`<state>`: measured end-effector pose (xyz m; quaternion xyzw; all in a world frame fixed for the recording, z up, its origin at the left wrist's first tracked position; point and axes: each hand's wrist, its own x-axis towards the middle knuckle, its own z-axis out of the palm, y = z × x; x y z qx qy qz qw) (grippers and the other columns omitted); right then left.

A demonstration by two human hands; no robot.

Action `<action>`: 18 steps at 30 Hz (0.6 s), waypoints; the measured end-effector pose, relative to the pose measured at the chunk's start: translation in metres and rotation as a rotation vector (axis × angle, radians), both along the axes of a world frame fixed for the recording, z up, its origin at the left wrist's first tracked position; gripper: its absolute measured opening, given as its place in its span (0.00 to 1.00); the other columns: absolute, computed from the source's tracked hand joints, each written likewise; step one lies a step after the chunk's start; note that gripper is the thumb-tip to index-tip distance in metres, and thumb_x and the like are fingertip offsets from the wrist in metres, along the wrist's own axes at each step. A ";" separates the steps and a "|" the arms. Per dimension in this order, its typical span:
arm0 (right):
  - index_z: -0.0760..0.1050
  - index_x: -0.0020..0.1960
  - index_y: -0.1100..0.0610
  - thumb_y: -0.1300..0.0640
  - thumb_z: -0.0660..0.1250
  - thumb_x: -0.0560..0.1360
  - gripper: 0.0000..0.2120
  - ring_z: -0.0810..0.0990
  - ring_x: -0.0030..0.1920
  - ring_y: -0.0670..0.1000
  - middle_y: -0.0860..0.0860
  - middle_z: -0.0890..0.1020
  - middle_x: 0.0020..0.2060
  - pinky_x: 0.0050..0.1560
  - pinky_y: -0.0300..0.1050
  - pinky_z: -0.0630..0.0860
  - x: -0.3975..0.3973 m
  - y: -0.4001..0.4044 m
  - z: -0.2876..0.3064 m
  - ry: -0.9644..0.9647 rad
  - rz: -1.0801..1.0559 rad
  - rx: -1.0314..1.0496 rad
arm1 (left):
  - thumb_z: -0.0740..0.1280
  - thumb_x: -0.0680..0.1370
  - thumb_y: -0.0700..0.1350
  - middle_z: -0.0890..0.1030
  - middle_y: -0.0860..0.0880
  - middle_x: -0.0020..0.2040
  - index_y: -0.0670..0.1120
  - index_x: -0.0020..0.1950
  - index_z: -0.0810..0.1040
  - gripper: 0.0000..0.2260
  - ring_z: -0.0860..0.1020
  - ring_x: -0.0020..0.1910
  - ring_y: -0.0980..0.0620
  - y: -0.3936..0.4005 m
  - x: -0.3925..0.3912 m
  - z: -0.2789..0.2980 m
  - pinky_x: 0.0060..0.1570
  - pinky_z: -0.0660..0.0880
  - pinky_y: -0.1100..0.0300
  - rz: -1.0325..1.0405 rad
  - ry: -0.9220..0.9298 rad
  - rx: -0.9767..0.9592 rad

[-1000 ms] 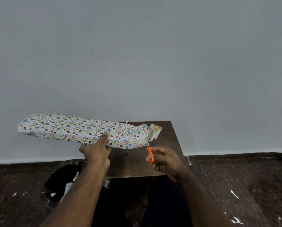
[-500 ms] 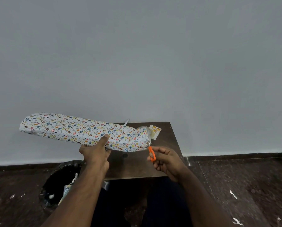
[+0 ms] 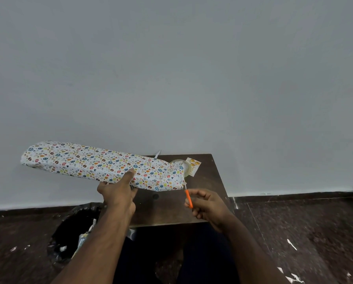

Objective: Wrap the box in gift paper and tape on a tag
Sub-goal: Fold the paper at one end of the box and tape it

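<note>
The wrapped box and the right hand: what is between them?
In the head view, the orange-handled scissors bridge them: the right hand grips the handles, and the blades reach up to the open paper end of the wrapped box, held by the left hand.

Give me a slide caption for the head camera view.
Left hand holds the wrapped box over the table while right hand trims its end with orange scissors.

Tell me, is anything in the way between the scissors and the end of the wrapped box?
Nothing visible is. The right hand holds the orange scissors with the blades right at the open paper end of the wrapped box. The left hand grips the box further along, away from that end. The tape roll and tag lie behind on the table.
</note>
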<state>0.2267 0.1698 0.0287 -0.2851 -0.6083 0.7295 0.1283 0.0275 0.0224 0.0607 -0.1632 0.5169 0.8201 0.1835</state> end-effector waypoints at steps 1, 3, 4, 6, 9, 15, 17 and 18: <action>0.84 0.56 0.55 0.59 0.77 0.70 0.14 0.76 0.30 0.49 0.61 0.85 0.44 0.31 0.40 0.70 0.000 -0.001 -0.001 -0.002 -0.002 0.001 | 0.79 0.71 0.34 0.74 0.45 0.66 0.49 0.74 0.60 0.39 0.79 0.61 0.44 0.000 -0.001 0.000 0.57 0.80 0.39 0.005 -0.004 -0.002; 0.83 0.56 0.55 0.57 0.76 0.67 0.18 0.76 0.30 0.49 0.60 0.85 0.43 0.31 0.40 0.70 0.000 -0.002 -0.002 -0.003 -0.002 -0.009 | 0.80 0.70 0.35 0.74 0.45 0.67 0.49 0.75 0.60 0.41 0.79 0.61 0.43 0.000 -0.003 -0.001 0.57 0.80 0.37 0.016 -0.004 -0.009; 0.83 0.57 0.56 0.58 0.77 0.68 0.18 0.75 0.30 0.49 0.60 0.84 0.43 0.31 0.40 0.70 0.001 -0.002 -0.002 -0.002 0.003 -0.017 | 0.81 0.69 0.35 0.74 0.45 0.68 0.49 0.74 0.60 0.41 0.79 0.62 0.43 0.000 -0.004 0.000 0.56 0.80 0.37 0.021 -0.002 -0.015; 0.82 0.59 0.57 0.63 0.76 0.72 0.15 0.75 0.30 0.49 0.59 0.84 0.43 0.32 0.40 0.70 0.002 -0.003 -0.002 -0.001 0.015 -0.033 | 0.81 0.69 0.36 0.74 0.45 0.67 0.49 0.73 0.61 0.40 0.79 0.62 0.43 -0.001 -0.004 0.001 0.55 0.81 0.37 0.031 0.002 -0.025; 0.81 0.60 0.58 0.63 0.75 0.73 0.16 0.76 0.30 0.49 0.60 0.84 0.44 0.31 0.40 0.70 0.002 -0.005 -0.001 0.024 0.023 -0.070 | 0.81 0.69 0.35 0.74 0.45 0.67 0.49 0.74 0.61 0.40 0.79 0.61 0.44 0.000 -0.005 0.002 0.55 0.81 0.37 0.034 0.009 -0.022; 0.82 0.60 0.58 0.62 0.74 0.74 0.14 0.76 0.31 0.50 0.61 0.85 0.45 0.31 0.40 0.70 -0.002 -0.001 0.003 0.047 0.039 -0.081 | 0.80 0.70 0.34 0.73 0.45 0.68 0.49 0.76 0.59 0.42 0.79 0.61 0.44 0.000 -0.003 0.004 0.56 0.80 0.38 0.021 0.015 -0.017; 0.82 0.60 0.58 0.63 0.72 0.75 0.13 0.76 0.31 0.50 0.61 0.85 0.45 0.31 0.40 0.70 -0.003 0.001 0.004 0.041 0.039 -0.073 | 0.80 0.70 0.34 0.74 0.45 0.68 0.49 0.76 0.59 0.42 0.80 0.60 0.44 0.000 -0.003 0.003 0.56 0.80 0.38 0.013 0.020 -0.014; 0.82 0.60 0.58 0.62 0.73 0.74 0.14 0.76 0.31 0.50 0.61 0.85 0.45 0.31 0.40 0.70 -0.003 0.001 0.004 0.038 0.038 -0.072 | 0.80 0.70 0.34 0.74 0.45 0.67 0.49 0.76 0.59 0.42 0.80 0.60 0.44 -0.001 -0.003 0.003 0.56 0.80 0.38 0.010 0.023 -0.012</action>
